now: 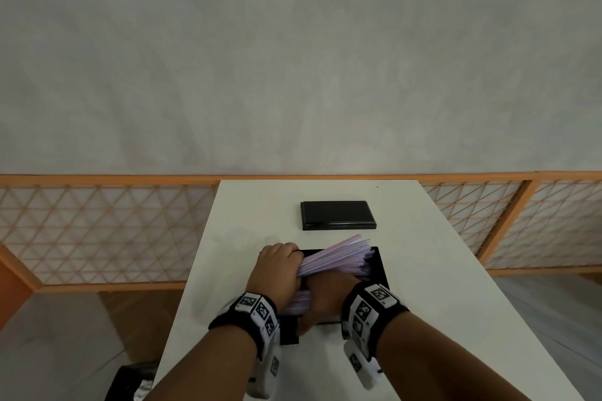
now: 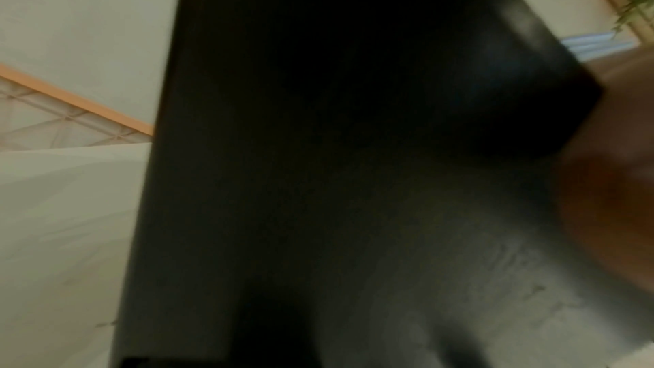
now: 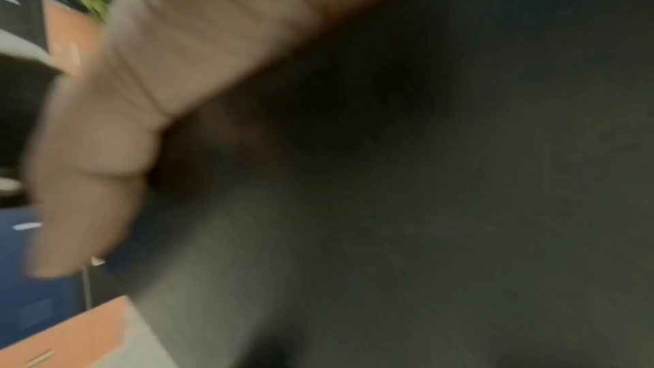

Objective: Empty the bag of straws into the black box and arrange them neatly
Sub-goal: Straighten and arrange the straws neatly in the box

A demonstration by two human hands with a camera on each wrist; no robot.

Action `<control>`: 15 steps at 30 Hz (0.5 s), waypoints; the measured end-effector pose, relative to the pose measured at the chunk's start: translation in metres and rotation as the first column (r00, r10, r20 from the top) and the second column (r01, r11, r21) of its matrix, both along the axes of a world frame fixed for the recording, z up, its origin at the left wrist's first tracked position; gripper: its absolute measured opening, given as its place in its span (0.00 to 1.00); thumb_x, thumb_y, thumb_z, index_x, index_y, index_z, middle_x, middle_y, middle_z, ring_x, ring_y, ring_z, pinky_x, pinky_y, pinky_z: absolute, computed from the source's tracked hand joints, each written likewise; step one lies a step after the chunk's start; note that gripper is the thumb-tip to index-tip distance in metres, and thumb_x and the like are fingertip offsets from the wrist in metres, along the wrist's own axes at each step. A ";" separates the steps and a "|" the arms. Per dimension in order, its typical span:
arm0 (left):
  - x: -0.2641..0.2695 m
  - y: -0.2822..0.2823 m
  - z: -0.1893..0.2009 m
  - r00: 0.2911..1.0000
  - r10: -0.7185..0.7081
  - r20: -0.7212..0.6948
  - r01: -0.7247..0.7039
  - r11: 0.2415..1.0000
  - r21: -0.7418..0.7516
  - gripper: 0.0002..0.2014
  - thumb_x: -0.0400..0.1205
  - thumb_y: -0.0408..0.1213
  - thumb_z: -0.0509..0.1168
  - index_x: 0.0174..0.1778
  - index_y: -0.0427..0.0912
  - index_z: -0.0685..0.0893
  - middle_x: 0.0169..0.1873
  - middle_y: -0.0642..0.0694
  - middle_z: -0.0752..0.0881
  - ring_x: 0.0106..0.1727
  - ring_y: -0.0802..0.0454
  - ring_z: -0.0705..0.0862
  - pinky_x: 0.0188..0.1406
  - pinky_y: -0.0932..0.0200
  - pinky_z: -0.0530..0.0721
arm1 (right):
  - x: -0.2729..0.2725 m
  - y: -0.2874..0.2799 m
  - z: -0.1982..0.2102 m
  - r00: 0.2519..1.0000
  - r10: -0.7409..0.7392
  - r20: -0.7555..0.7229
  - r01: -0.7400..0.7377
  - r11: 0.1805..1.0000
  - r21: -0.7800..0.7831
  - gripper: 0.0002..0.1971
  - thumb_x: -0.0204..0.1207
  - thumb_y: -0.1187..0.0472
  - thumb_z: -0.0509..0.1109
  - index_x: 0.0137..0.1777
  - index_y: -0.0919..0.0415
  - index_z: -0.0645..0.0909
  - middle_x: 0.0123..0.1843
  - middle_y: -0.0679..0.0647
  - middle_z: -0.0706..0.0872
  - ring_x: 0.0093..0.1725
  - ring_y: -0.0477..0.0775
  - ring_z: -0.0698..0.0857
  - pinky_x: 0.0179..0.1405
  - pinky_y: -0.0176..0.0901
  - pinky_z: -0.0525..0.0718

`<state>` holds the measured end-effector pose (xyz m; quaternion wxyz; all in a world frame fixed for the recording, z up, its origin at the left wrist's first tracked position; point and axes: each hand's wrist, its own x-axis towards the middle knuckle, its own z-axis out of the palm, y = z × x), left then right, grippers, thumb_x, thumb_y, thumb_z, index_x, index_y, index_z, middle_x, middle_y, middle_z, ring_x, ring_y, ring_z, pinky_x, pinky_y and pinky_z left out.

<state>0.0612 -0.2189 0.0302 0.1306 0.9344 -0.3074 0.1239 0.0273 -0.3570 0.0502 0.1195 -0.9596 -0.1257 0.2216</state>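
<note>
**Straws mostly in box, tidying not finished**

Nearest: both wrists w/ tracker bands over the bench (image 1: 439,319) front edge. R hand (image 1: 321,301) sits low at the near end of the box (image 1: 379,267), fingers hidden behind the bundle, so can't tell if it's clamped or just pressing. L hand (image 1: 277,265) just beyond, at the box's left side, fingers curled round the straws (image 1: 335,259).

Straws: pink/lilac bundle, gripped end low at the box's left, far ends fanned and tilted up over the box's right-rear rim. Not lying flat yet. More straws appear under the R hand, partly hidden.

Bag: not visible on the bench, so emptying looks done. Left, I'd judge: lower the bundle, square the ends, lay all parallel inside.

Farther back: a flat black lid (image 1: 338,215), well apart from the box.

Wrist views too dark/blurred to add anything.
</note>
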 end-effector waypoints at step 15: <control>0.000 -0.003 0.004 1.000 0.021 -0.005 -0.021 1.000 -0.015 0.12 0.58 0.32 0.73 0.35 0.46 0.83 0.35 0.50 0.84 0.36 0.47 0.83 0.38 0.52 0.81 | -0.019 -0.004 -0.010 0.927 0.062 0.371 -0.014 0.991 -0.131 0.45 0.61 0.26 0.69 0.72 0.56 0.73 0.68 0.54 0.80 0.67 0.59 0.77 0.69 0.51 0.70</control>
